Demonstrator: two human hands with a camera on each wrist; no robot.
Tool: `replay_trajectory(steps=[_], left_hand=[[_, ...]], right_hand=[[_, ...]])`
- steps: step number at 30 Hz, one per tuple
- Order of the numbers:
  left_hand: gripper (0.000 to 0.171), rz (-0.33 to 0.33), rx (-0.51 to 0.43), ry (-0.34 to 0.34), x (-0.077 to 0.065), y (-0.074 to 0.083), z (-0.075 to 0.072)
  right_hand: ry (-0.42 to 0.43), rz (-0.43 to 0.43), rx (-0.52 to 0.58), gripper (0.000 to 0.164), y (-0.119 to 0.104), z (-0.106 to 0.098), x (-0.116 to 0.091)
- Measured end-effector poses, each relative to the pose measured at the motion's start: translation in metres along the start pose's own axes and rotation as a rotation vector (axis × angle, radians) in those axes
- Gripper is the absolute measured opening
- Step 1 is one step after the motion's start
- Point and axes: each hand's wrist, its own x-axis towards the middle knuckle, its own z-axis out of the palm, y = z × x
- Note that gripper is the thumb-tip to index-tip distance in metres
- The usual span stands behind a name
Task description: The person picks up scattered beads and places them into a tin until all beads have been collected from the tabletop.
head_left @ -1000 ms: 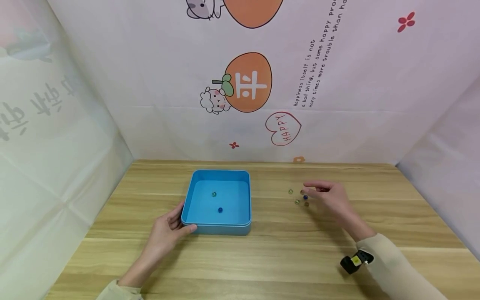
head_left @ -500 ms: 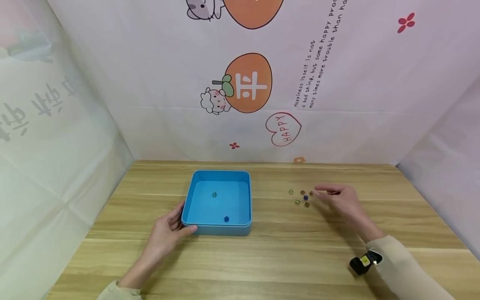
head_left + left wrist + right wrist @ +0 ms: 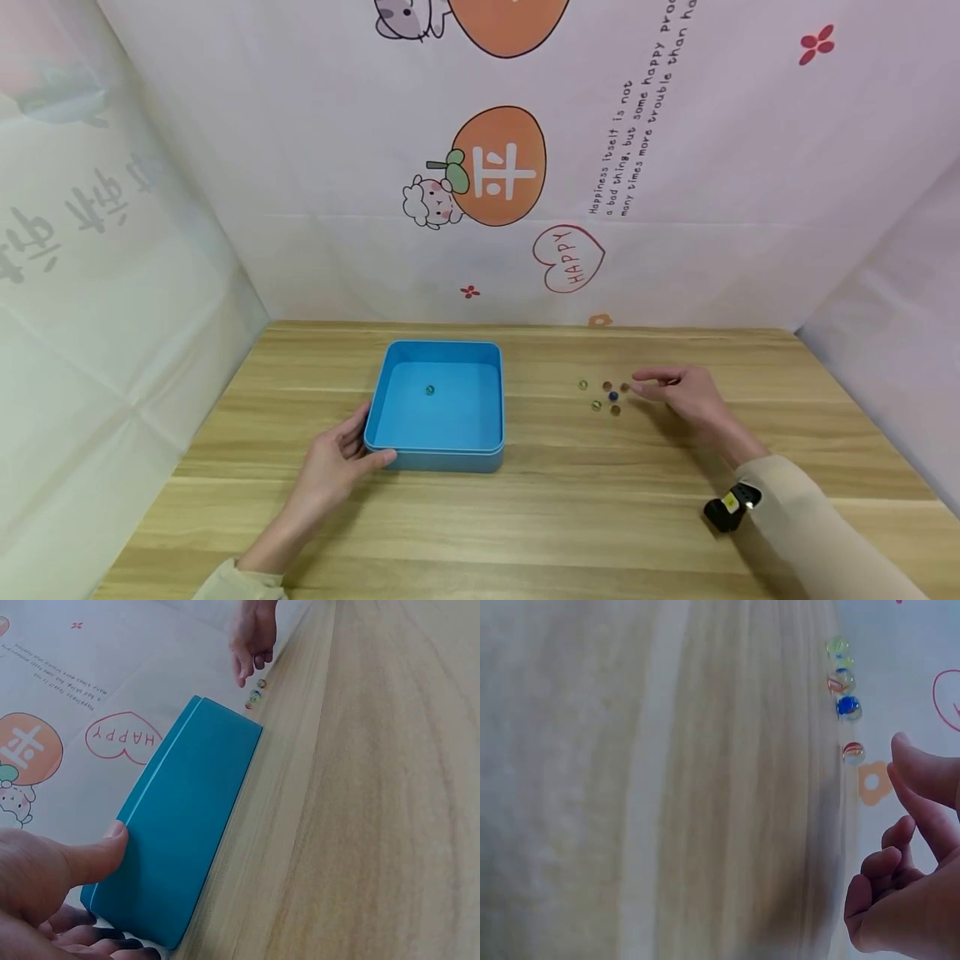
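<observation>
In the head view a square blue box [image 3: 435,460] stands on the table, one green marble [image 3: 430,390] on its floor. My left hand [image 3: 330,467] grips the box's near left corner, thumb on the front wall and fingers along the left side. To the right lies a loose group of small glass marbles: a blue marble [image 3: 613,396], several amber ones and two yellow-green ones. My right hand [image 3: 686,396] hovers just right of the group, thumb and forefinger extended beside the rightmost amber marble [image 3: 853,753]. Nothing shows between those fingertips; the other fingers are bent.
The wooden table [image 3: 540,533] runs back to a white printed cloth [image 3: 337,250] hung behind it, with more cloth on both sides. A small black camera [image 3: 726,512] is strapped at the right sleeve.
My right hand has shifted right, uncovering the rightmost amber marble. Inside the box, the blue marble rolled toward the near wall and no longer shows. The left hand stays put.
</observation>
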Motion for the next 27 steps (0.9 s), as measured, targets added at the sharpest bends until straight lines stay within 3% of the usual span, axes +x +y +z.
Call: replay_trajectory(steps=[27], left_hand=[[0.086,0.011,-0.024,0.008,0.001,-0.002,0.001]], right_hand=[[-0.08,-0.062,-0.072,0.042,0.003,-0.002,0.015]])
